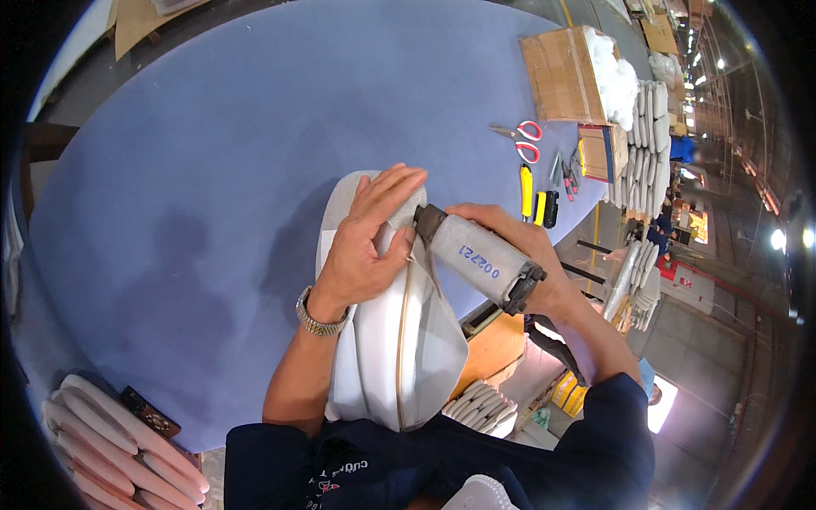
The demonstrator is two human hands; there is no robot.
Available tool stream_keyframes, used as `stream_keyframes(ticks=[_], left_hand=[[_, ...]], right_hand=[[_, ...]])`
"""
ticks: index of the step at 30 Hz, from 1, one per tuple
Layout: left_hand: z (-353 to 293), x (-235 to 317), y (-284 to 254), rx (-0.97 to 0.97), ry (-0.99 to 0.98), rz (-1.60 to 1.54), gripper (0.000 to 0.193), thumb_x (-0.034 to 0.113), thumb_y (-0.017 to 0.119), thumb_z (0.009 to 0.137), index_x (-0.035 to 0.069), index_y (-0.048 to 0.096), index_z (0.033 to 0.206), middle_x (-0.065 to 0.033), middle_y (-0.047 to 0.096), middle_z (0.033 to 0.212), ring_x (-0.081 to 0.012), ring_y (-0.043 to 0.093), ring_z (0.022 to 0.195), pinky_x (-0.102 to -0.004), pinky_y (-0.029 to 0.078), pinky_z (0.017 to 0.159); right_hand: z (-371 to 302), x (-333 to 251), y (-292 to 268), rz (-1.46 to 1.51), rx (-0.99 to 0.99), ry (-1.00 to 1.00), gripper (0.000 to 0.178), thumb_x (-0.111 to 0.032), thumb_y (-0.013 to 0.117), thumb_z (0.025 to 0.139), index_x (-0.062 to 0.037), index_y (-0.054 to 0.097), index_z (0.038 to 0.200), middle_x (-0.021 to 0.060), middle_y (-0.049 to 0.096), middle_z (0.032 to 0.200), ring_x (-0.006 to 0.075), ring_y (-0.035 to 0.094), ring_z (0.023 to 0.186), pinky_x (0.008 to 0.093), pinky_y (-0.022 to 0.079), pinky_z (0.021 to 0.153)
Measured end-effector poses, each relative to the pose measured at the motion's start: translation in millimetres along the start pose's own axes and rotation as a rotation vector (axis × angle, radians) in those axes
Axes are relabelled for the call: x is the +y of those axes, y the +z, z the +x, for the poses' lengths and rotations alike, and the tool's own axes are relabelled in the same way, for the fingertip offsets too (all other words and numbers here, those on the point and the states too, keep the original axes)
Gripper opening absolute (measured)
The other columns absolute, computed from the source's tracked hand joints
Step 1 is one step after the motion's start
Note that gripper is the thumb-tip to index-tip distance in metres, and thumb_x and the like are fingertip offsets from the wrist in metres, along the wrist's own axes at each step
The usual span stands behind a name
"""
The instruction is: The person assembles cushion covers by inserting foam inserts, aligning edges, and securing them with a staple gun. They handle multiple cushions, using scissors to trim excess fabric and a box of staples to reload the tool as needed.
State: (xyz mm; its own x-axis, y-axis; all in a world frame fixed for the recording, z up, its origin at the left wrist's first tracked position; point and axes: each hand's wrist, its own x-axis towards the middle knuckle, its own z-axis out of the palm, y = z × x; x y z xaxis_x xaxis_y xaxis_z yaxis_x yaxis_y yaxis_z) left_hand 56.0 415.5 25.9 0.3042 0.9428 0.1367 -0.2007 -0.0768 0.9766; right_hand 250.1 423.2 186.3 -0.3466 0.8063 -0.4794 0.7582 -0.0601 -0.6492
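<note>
Propped against my body is a seat cushion (387, 331) with white padding, pale grey fabric and a thin brown edge line running along it. My left hand (365, 242), with a metal-band watch on the wrist, grips its far end; the fingers stretch over the top and the thumb presses on the near side. My right hand (518, 242) is wrapped round a grey staple gun (476, 259) with a cylindrical body. The gun's dark nose lies at the cushion's edge, close to my left thumb; whether it touches is hard to tell. Most of my right fingers are hidden behind the gun.
The blue table (212, 127) carries red-and-white scissors (523, 140), a yellow cutter (526, 191), pliers (568, 177) and a cardboard box (561, 76) with white stuffing (612, 76). Stacked cushion pieces (119, 442) lie at the near left; more piles (650, 149) stand at the right.
</note>
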Motion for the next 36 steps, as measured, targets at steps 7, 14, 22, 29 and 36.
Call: stream_keyframes(ticks=[7,14,22,29,36], left_hand=[[6,2,-2,0.007,-0.008,0.002,0.050,0.010,0.056,0.090,0.005,0.058,0.140,-0.0130,0.058,0.143,-0.0315,0.042,0.144,-0.0519,0.021,0.122],[89,-19,-19,-0.224,-0.400,-0.069,0.067,0.049,0.038,0.106,0.000,0.078,0.084,-0.0155,0.074,0.083,-0.0305,0.069,0.084,-0.0425,0.050,0.091],[70,-18,10,-0.119,-0.292,0.242,0.065,0.041,0.035,0.106,0.001,0.072,0.069,-0.0200,0.062,0.064,-0.0358,0.060,0.065,-0.0434,0.047,0.071],[61,-22,14,-0.004,-0.226,0.213,0.059,0.035,0.040,0.104,0.004,0.070,0.064,-0.0214,0.064,0.065,-0.0420,0.061,0.063,-0.0483,0.048,0.065],[60,-27,17,-0.045,-0.177,0.198,0.059,0.036,0.038,0.106,-0.001,0.070,0.072,-0.0135,0.063,0.063,-0.0256,0.059,0.059,-0.0376,0.046,0.062]], right_hand=[[9,4,-6,-0.098,-0.030,0.054,0.080,-0.010,0.080,0.069,-0.0126,0.051,0.143,0.0117,0.066,0.128,0.0302,0.068,0.112,0.0340,0.053,0.095],[8,5,-4,-0.050,-0.016,0.006,0.080,-0.011,0.081,0.069,-0.0154,0.050,0.142,0.0112,0.069,0.121,0.0311,0.072,0.103,0.0345,0.055,0.089],[5,10,-3,-0.015,0.029,0.012,0.077,-0.011,0.080,0.068,-0.0131,0.052,0.140,0.0121,0.068,0.119,0.0302,0.071,0.105,0.0334,0.054,0.089],[8,4,-4,-0.018,-0.009,0.078,0.072,-0.013,0.082,0.071,-0.0062,0.055,0.137,0.0160,0.067,0.124,0.0302,0.069,0.111,0.0355,0.052,0.095],[3,15,2,0.006,0.066,-0.014,0.071,-0.018,0.082,0.070,-0.0082,0.057,0.136,0.0144,0.069,0.121,0.0342,0.070,0.105,0.0368,0.055,0.090]])
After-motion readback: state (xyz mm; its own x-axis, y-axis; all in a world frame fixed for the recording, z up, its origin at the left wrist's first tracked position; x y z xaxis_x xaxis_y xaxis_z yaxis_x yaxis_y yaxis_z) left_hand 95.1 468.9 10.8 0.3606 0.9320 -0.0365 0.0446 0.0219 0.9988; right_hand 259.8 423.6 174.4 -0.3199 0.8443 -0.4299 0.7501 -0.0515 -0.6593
